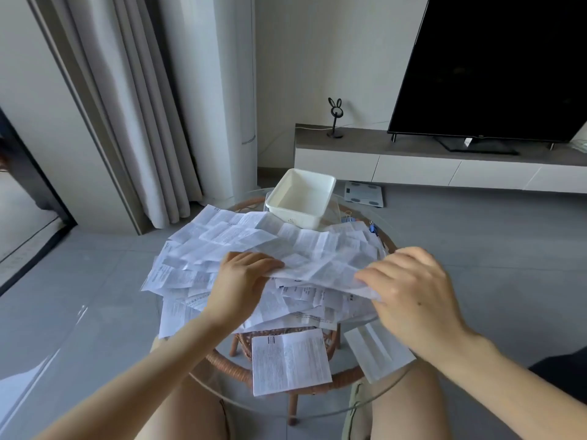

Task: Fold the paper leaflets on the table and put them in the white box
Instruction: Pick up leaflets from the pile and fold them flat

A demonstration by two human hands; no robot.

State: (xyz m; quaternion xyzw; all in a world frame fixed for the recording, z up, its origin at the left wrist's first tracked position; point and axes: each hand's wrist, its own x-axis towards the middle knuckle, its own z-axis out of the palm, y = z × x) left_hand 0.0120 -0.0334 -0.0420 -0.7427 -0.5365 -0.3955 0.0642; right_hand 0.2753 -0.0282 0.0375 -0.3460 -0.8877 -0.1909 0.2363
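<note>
A heap of creased printed paper leaflets [241, 246] covers the round glass table [365, 404]. Above the heap I hold one long leaflet [320, 269] stretched between both hands. My left hand [244, 281] pinches its left end and my right hand [409, 287] pinches its right end. The white box [300, 200] stands at the table's far edge behind the heap, and nothing shows inside it. A folded leaflet [290, 360] lies flat near the front edge, and another folded paper [378, 354] lies to its right.
The glass top rests on a rattan frame [222, 365]. My knees sit under the front edge. Blue binder clips [373, 228] lie at the table's right side. A scale [363, 193] is on the floor behind, before a low TV cabinet [413, 163]. Curtains [136, 122] hang at left.
</note>
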